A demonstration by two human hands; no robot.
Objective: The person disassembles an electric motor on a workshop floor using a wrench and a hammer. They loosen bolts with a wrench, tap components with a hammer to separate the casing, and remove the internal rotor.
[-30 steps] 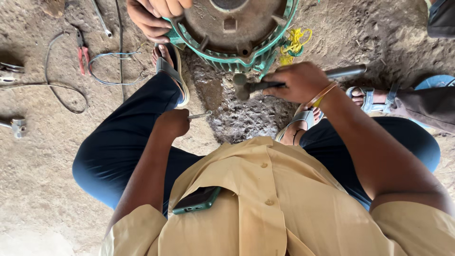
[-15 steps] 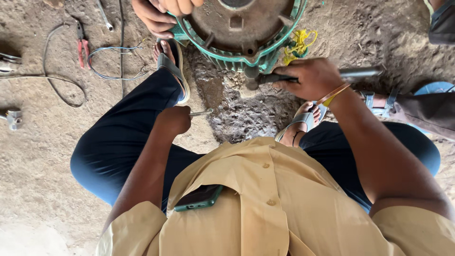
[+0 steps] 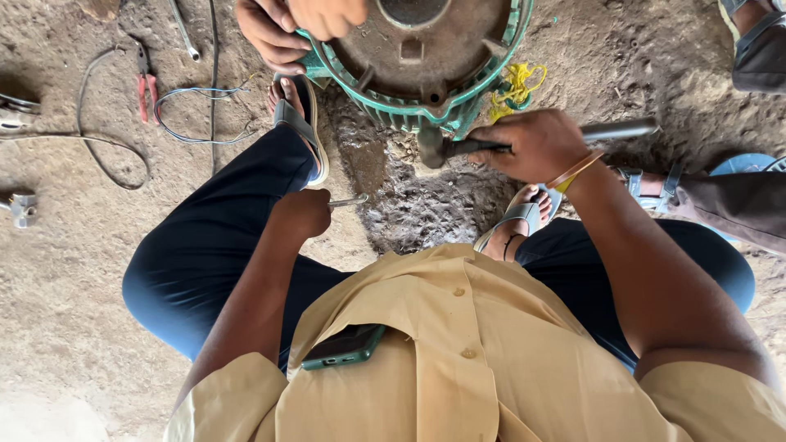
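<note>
My right hand [image 3: 536,145] grips a metal hammer [image 3: 458,147] by its handle, the head lying against the lower rim of a green finned motor housing [image 3: 426,57] at the top of the view. My left hand [image 3: 301,213] rests on my dark-trousered knee, closed on a thin metal rod [image 3: 348,200] that points right. Another person's hands [image 3: 282,29] hold the housing's upper left edge.
Red-handled pliers [image 3: 147,86], a blue wire loop [image 3: 196,110] and a grey cable [image 3: 106,139] lie on the dirt floor at left. A yellow cord [image 3: 516,86] sits right of the housing. A phone [image 3: 344,346] pokes from my shirt pocket. Another person's sandalled foot [image 3: 655,180] is at right.
My right hand and the hammer have shifted right and slightly down along the housing's lower rim. My left hand stays on my knee with the rod.
</note>
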